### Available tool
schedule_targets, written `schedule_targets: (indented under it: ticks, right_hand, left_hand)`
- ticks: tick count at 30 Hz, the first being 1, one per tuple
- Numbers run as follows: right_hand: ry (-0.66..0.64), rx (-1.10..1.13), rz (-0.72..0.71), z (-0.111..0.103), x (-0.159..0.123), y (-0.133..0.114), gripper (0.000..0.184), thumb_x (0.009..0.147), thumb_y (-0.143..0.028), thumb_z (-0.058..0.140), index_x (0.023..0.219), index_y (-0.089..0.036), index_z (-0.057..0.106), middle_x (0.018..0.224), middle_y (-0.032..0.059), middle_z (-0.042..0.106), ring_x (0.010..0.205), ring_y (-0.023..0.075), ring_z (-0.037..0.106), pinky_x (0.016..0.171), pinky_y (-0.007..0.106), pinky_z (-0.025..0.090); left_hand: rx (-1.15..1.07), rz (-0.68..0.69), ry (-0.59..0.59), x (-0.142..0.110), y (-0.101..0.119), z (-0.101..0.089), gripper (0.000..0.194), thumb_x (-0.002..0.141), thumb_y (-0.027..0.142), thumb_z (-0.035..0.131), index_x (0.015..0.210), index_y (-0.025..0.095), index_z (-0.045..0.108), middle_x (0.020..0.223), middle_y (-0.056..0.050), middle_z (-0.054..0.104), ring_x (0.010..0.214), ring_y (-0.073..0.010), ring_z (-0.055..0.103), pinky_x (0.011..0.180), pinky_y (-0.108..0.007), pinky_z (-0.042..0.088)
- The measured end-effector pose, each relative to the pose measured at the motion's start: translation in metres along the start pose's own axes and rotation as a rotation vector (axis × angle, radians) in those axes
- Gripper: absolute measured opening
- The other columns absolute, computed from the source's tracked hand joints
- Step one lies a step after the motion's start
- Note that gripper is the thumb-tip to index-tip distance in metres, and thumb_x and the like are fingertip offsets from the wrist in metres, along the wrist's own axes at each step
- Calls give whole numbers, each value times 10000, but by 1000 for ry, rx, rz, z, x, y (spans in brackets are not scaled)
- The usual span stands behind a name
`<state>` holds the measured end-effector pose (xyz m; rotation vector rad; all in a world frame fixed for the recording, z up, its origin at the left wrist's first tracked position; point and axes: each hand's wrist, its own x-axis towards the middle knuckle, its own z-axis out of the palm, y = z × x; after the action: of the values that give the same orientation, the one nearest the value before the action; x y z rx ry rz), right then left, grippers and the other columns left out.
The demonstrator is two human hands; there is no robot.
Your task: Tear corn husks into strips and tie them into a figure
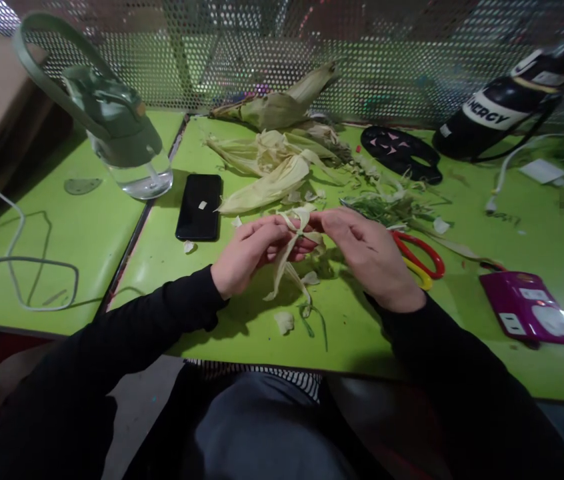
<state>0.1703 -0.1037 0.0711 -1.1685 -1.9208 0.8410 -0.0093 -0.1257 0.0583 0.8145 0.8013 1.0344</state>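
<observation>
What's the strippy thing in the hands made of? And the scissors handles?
The strippy thing looks like dried corn husk: pale, matte, thin and curling, like the husks behind it. The scissors handles look like smooth plastic, being evenly red and yellow, though coated metal is possible.

I'm standing in what's looking like a craft workspace, tables point(537, 240) adjoining, perforated screen point(162, 60) lining their far edge, husks point(265, 190) and scissors point(441, 267) lying about

I read "NERGY" on the white band point(495, 113) of the black bottle point(522, 93); the purple case's point(532, 303) markings I can't make out.
</observation>
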Motion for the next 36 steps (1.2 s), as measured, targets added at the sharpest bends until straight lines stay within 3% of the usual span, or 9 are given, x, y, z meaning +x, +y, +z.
schedule_targets:
  ticks: [4, 7, 13, 17, 21, 25, 27, 31, 36]
  right_hand:
    - [-6, 290, 138, 5, -2, 3, 269, 881, -495, 658, 912, -234, 711, 931, 23, 730, 852, 188, 672, 812, 346, 538]
    - [-12, 297, 126, 9, -4, 4, 252, 879, -464, 667, 932, -218, 672, 896, 24, 711, 795, 173, 663, 744, 327, 551]
    - [80, -32, -88, 9, -7, 3, 270, 877, -434, 686, 1017, -218, 606, 957, 43, 690, 871, 195, 658, 787, 343, 533]
    - [33, -183, -138, 7, -7, 1, 182, 971, -394, 553, 915, -228, 601, 787, 8, 658, 680, 162, 601, 636, 309, 472]
    - [85, -379, -226, 7, -6, 3, 189, 984, -361, 527, 866, -237, 608, 758, 18, 659, 680, 188, 600, 658, 350, 457]
    - [225, -731, -498, 14, -9, 7, 93, 952, -295, 578, 974, -258, 661, 958, 76, 722, 907, 266, 639, 792, 443, 453]
    - [105, -793, -652, 17, -12, 6, 190, 952, -220, 558, 1066, -321, 673, 1041, 43, 735, 954, 248, 648, 800, 424, 467]
    - [-85, -715, -750, 21, -16, 6, 300, 955, -151, 513, 1056, -366, 697, 1012, -14, 748, 941, 204, 676, 817, 384, 509]
    - [234, -390, -642, 17, -10, 10, 72, 898, -235, 657, 958, -261, 688, 1036, 42, 731, 983, 236, 688, 858, 421, 535]
  left_hand:
    - [32, 15, -64, -4, -2, 1, 159, 827, 294, 687, 831, 144, 635, 779, -57, 741, 789, -179, 730, 830, -339, 567]
    - [27, 5, -44, -4, -2, 1, 152, 807, 276, 728, 825, 152, 643, 787, -31, 737, 773, -147, 718, 807, -300, 562]
    - [-56, 51, 73, 2, 0, -1, 144, 796, 185, 746, 786, 159, 604, 672, 48, 669, 614, -73, 654, 777, -266, 580]
    - [-72, 17, 102, 4, 2, -1, 91, 854, 137, 672, 801, 148, 600, 693, 8, 713, 689, -102, 700, 763, -268, 580]
    - [-88, -18, 93, 7, 1, -3, 113, 892, 91, 602, 785, 127, 601, 692, -24, 730, 686, -105, 698, 781, -281, 573]
    - [-152, -5, 118, 8, 0, -4, 103, 902, 111, 604, 803, 142, 601, 723, -10, 730, 687, -95, 687, 723, -243, 552]
    - [-186, -4, 110, 7, -1, -4, 95, 899, 147, 623, 806, 161, 607, 745, -4, 728, 723, -105, 688, 698, -233, 540]
    - [-168, -12, 48, 6, -3, -5, 89, 825, 164, 716, 827, 181, 629, 828, -6, 737, 828, -125, 691, 764, -246, 538]
    - [-30, 35, -59, 10, -5, -13, 206, 759, 213, 793, 866, 159, 626, 758, 20, 696, 687, -85, 655, 741, -255, 532]
